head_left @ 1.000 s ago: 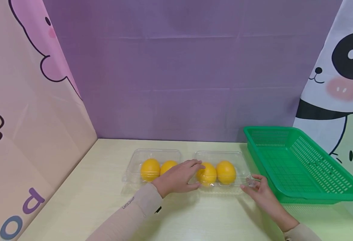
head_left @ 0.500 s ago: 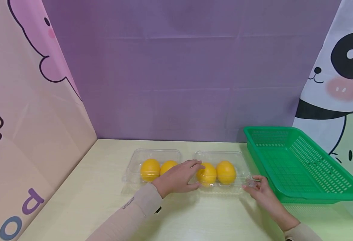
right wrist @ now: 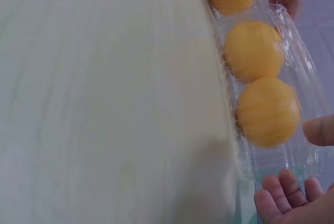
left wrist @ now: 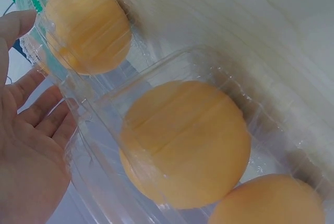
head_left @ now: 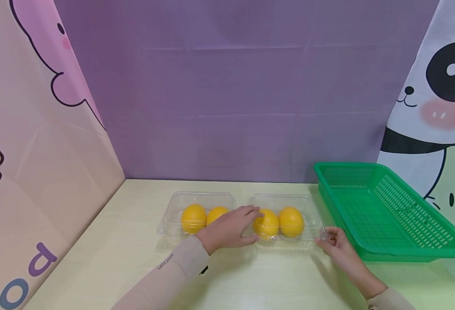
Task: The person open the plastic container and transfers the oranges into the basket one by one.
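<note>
While the left hand (head_left: 229,230) reaches across the front of the left clear box (head_left: 208,198), its thumb and fingers are apart, with the tips at the left end of the right clear box (head_left: 279,200). The right hand (head_left: 340,249) slants in, its thumb and fingers around that box's front right corner, but I can't tell if they squeeze. Two yellow balls (head_left: 291,221) sit together inside that box, on the table (head_left: 278,280) just left of the green basket (head_left: 413,253).

Indoor, booth-like setting; room type unclear. Purple cloth (head_left: 227,86) backs a pale worktop (head_left: 282,280) at twelve o'clock; cartoon panel (head_left: 37,172) at ten, panda panel (head_left: 437,116) at two.
</note>
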### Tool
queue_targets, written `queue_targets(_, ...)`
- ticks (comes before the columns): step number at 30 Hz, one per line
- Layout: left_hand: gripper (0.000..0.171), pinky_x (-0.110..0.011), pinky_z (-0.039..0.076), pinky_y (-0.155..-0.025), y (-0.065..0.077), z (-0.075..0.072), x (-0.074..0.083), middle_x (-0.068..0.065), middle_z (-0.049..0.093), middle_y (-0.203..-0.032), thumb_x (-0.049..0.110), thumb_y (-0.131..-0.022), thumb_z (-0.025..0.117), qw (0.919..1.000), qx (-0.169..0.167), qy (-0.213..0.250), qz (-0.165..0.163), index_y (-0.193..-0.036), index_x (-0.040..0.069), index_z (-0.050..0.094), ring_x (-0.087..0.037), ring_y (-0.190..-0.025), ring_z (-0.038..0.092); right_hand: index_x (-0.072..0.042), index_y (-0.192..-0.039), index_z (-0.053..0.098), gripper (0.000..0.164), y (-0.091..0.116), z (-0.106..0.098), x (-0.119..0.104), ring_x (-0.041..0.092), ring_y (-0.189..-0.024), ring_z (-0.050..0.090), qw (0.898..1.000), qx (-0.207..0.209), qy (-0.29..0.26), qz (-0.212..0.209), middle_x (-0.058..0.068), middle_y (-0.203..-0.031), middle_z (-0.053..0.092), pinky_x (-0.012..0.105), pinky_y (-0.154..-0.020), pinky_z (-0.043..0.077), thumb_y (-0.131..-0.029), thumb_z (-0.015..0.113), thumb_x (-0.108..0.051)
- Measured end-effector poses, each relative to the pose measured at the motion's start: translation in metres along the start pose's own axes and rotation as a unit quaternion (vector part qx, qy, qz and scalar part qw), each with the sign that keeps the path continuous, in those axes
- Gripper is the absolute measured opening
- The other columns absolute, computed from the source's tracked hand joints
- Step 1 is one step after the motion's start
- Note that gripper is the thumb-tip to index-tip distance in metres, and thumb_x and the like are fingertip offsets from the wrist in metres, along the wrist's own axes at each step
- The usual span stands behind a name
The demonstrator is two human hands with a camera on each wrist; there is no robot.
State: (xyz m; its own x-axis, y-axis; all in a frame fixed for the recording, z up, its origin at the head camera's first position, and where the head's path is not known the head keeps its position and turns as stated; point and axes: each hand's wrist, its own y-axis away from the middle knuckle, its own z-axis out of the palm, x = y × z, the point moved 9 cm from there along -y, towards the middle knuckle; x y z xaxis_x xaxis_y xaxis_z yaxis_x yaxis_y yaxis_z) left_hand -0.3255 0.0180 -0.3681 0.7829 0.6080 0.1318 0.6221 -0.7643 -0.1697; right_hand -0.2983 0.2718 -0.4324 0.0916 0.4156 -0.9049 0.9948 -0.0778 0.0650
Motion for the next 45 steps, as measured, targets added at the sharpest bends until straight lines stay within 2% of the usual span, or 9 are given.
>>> queue_targets(9, 0.055, -0.033, 0.036, -0.114, 0.0003, -0.001, 0.001, -0.009, 0.045, -0.152, 0.037, -0.099, 0.063, 1.0, 0.001, 0.0, 0.0, -0.145, 0.01, 0.05, -0.022, -0.138, 0.044, 0.01, -0.136, 0.029, 0.056, -0.0005, -0.0021, 0.0015, 0.017, -0.096, 0.047, 1.0, 0.012, 0.002, 0.018, 0.013, -0.112, 0.049, 0.02, -0.076, 0.046, -0.1, 0.061, -0.019)
queue_targets(22, 0.055, -0.032, 0.035, -0.114, 0.0007, -0.0021, 0.0027, -0.01, 0.045, -0.151, 0.036, -0.099, 0.063, 1.0, 0.0, -0.003, 0.001, -0.144, 0.008, 0.05, -0.022, -0.138, 0.044, 0.012, -0.133, 0.031, 0.054, 0.0001, -0.0026, 0.002, 0.017, -0.093, 0.047, 1.0, 0.016, -0.008, 0.024, 0.013, -0.109, 0.049, 0.021, -0.076, 0.048, -0.099, 0.062, -0.017)
queue_targets(38, 0.058, -0.032, 0.035, -0.114, -0.0001, 0.0021, -0.0006, -0.009, 0.043, -0.153, 0.04, -0.099, 0.062, 0.9999, -0.009, -0.008, -0.004, -0.146, 0.01, 0.049, -0.022, -0.139, 0.043, 0.012, -0.135, 0.024, 0.054, -0.0011, 0.0014, 0.006, 0.009, -0.087, 0.052, 0.995, 0.003, -0.096, 0.035, 0.007, -0.1, 0.046, 0.019, -0.083, 0.053, -0.1, 0.059, -0.008)
queue_targets(45, 0.058, -0.033, 0.036, -0.113, 0.0003, 0.0018, -0.0018, -0.008, 0.043, -0.154, 0.04, -0.099, 0.062, 0.9999, -0.01, -0.006, -0.011, -0.147, 0.011, 0.048, -0.021, -0.139, 0.042, 0.012, -0.138, 0.022, 0.056, -0.0014, 0.0032, 0.0071, 0.009, -0.09, 0.056, 0.993, -0.012, -0.109, 0.035, 0.008, -0.102, 0.047, 0.021, -0.088, 0.052, -0.099, 0.058, -0.007)
